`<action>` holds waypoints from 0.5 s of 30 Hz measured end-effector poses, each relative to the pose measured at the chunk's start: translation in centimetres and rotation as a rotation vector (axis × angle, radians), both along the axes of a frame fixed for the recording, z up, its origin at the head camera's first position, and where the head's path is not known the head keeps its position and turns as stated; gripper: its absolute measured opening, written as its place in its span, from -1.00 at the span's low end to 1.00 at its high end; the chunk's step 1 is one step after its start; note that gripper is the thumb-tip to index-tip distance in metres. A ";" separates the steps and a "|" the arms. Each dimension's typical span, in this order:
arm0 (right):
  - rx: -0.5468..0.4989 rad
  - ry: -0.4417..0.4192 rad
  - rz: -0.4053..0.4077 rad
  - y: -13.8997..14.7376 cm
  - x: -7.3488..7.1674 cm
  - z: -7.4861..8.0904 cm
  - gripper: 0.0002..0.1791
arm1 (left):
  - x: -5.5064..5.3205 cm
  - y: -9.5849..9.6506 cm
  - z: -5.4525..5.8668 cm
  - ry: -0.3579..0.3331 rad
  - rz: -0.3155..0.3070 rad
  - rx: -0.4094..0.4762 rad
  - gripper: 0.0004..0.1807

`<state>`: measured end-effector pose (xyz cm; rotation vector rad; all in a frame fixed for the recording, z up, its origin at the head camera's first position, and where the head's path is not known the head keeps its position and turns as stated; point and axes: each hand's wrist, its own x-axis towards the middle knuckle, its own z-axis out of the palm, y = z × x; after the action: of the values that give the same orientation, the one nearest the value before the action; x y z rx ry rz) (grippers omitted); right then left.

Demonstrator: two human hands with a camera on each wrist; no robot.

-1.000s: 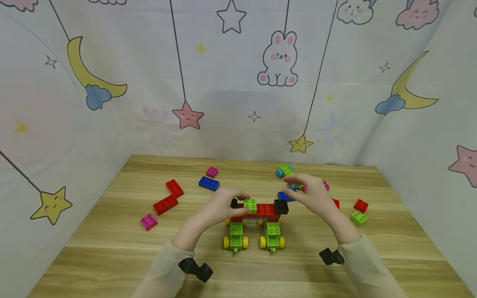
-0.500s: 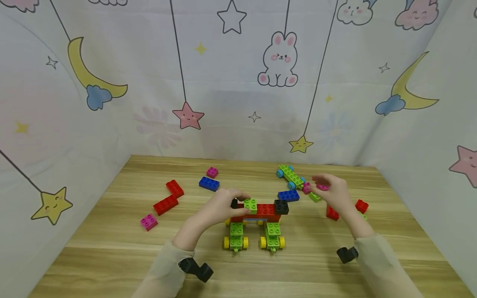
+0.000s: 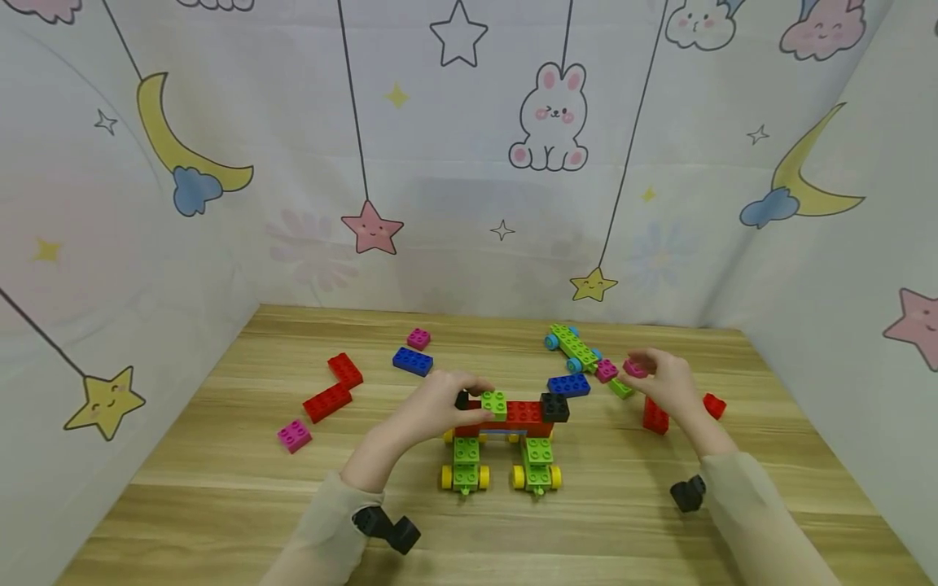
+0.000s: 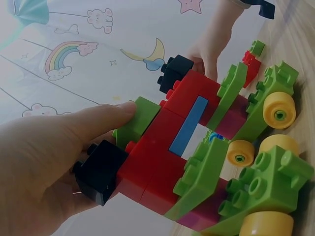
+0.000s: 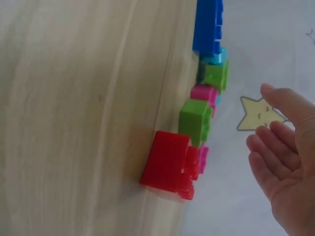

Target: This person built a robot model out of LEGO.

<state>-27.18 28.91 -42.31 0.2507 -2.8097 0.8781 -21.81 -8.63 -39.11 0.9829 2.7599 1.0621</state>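
Note:
My left hand [image 3: 440,403] pinches a light green block [image 3: 494,404] on top of a built wheeled toy. Red bricks [image 3: 523,417] form the toy's top beam, with a black block [image 3: 554,408] at its right end and another black block [image 4: 101,167] beside my left palm. Green wheeled bases [image 3: 465,470] with yellow wheels [image 4: 279,110] carry it on the table. Away to the right, my right hand [image 3: 665,389] hovers with relaxed fingers and holds nothing. A red brick [image 3: 655,417] lies just below it, also nearest in the right wrist view.
At the back right stand a long green car base [image 3: 573,347] with blue wheels, a blue brick [image 3: 569,385], a pink block [image 3: 607,370] and a small green block [image 3: 620,387]. Red bricks [image 3: 327,402], a blue brick [image 3: 413,361] and pink blocks [image 3: 295,436] lie on the left.
My right hand has moved right, from near the blue brick and green car base to over the red brick. My left hand stays on the green block.

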 end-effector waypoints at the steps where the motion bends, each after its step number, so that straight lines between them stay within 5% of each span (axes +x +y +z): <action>1: 0.003 -0.009 -0.003 0.1 -0.1 -0.1 -0.50 | 0.0 0.0 0.0 -0.002 0.001 0.000 -0.65; 15: 0.087 -0.093 0.018 0.9 -1.3 -1.8 -0.49 | -0.1 -0.1 -0.2 0.000 -0.002 0.008 -0.65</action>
<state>-28.44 29.78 -44.06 0.2539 -2.9400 0.7910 -21.90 -8.68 -39.26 0.9860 2.7568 1.0739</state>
